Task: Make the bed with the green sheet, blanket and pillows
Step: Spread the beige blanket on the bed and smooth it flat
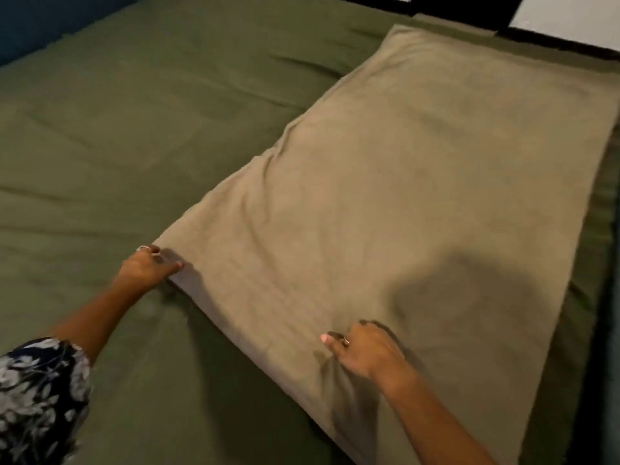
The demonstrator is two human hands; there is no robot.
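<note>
Two layers are lying in front of me, and I am working on the upper one. Biggest is the green sheet (141,135), which is covering the whole mattress and showing long soft creases toward its left side and near its foot. Over it, along the bed's right side, the tan blanket (419,196) is lying folded into a long strip, its far end reaching almost to the head edge of the bed, its near end coming down to me. A dark bed frame (453,5) is showing past the head edge. No pillows are showing in this view.

I am pinching the blanket's near left corner with my left hand (147,268), fingers curled on the cloth where it meets the sheet. I am gripping the blanket's near edge with my right hand (364,352), fingers bunching a small fold of fabric under them. A patterned sleeve (37,397) is covering my left arm at the bed's near left corner.

As I judge it, the sheet is already on, and I am at the blanket step, squaring or opening the folded strip. Next I am likely needing to lift the top layer by both holds and carry it toward the left side, keeping even tension so it spreads flat without dragging the sheet.
</note>
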